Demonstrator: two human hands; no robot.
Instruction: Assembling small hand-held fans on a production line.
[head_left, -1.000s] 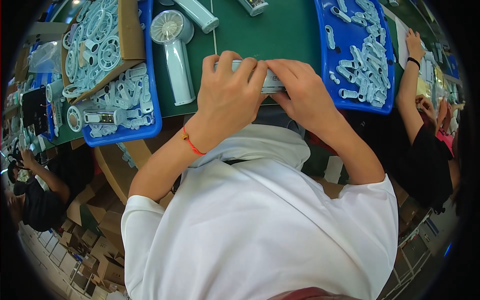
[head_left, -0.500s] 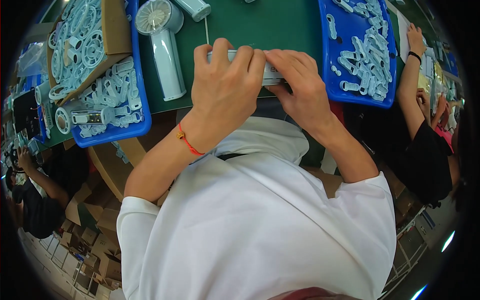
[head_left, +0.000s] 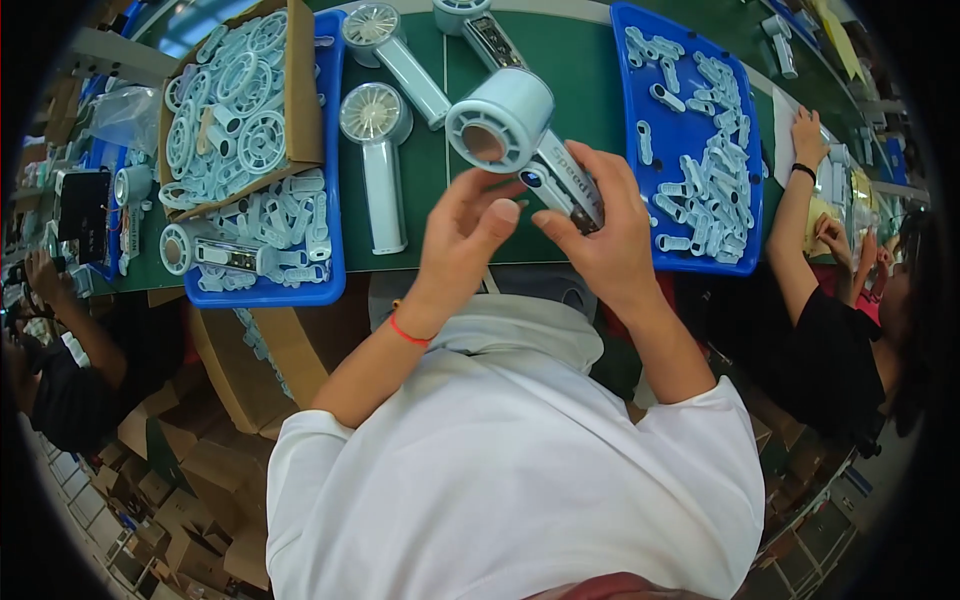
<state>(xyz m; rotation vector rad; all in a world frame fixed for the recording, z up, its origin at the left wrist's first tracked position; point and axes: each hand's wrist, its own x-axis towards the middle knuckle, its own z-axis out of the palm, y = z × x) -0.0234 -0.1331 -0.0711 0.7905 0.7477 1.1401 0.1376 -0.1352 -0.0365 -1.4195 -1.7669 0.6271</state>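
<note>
A light-blue handheld fan [head_left: 522, 105] is held up over the table's front edge, its round head tilted to the upper left. My right hand [head_left: 612, 232] is closed around the lower part of its handle, thumb on the near side. The handle's facing side shows a dark, glossy panel with a small oval part at its top. My left hand [head_left: 455, 245] is open just below the fan head, thumb and fingers apart. Some left fingertips pass behind the head and handle, so I cannot tell whether they touch.
Left, a blue tray [head_left: 335, 180] bears small light-blue parts and a cardboard box [head_left: 305, 90] of rings. Handheld fans [head_left: 380, 190] lie on the green table [head_left: 425, 210], one showing circuitry. A blue tray [head_left: 640, 185] of small parts lies right. People work at both sides.
The fan has turned from lying crosswise under both hands to a slant with its head raised. My left hand has come off its top and dropped below the head. The view has shifted.
</note>
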